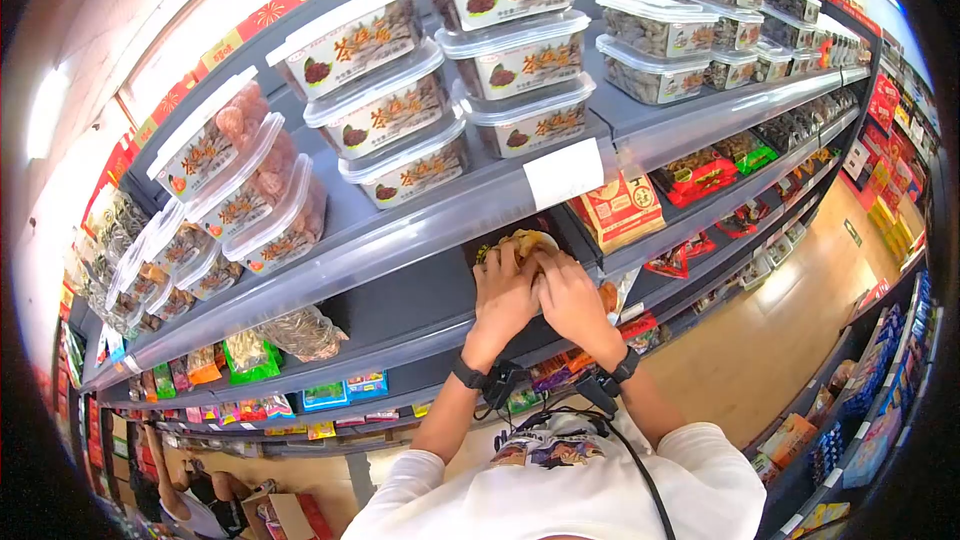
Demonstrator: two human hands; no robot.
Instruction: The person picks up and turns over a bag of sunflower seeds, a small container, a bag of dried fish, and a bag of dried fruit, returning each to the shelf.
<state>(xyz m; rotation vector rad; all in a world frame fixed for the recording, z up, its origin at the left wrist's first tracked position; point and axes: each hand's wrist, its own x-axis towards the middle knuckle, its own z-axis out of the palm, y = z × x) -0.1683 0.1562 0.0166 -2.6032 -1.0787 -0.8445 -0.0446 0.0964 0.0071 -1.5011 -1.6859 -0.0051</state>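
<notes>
Side by side, my left hand (503,288) and my right hand (568,290) reach under the upper shelf edge onto the second shelf (400,305). The fingers of both are curled over a yellow-and-brown food packet (530,240), which is partly hidden beneath them. What is inside it cannot be made out. Just to the right stands a cream and red paper-look bag (620,212). Below my right wrist, another packet (622,292) shows at the shelf edge. A dark strap with a small device sits on each wrist.
Stacked clear tubs (525,80) with white lids fill the upper shelf, behind a clear rail with a blank white card (563,174). A clear bag of dried goods (303,332) lies left on the second shelf. At lower left, another person (190,500) is beside an open cardboard box (290,517).
</notes>
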